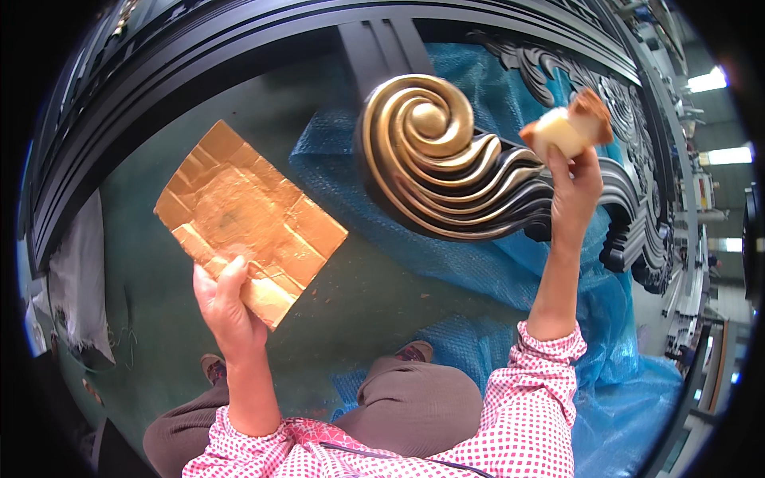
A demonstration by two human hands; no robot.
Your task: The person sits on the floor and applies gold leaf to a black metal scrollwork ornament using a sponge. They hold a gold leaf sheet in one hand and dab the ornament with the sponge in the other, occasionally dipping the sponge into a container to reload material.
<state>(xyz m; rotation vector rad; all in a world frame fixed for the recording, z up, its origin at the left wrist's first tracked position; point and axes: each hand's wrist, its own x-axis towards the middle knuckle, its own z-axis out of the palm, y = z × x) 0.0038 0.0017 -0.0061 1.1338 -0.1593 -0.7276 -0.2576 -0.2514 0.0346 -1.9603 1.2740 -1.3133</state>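
My left hand grips the lower edge of a creased, gold-coated piece of cardboard, thumb on top. A darker round smear of gold marks its middle. Raised at the right, my right hand pinches what looks like a piece of sponge, pale yellow with orange-brown stained ends. It is held over the right part of a black carved scroll, apparently in front of it. Gold covers the scroll's spiral and runs along its curved ridges, thinning to black toward the right. Whether the sponge touches the carving I cannot tell.
Blue bubble wrap lies under the scroll and along the right side. A long black moulded frame arches across the far side, with black leaf carving at right. A whitish sheet hangs at left above the green floor.
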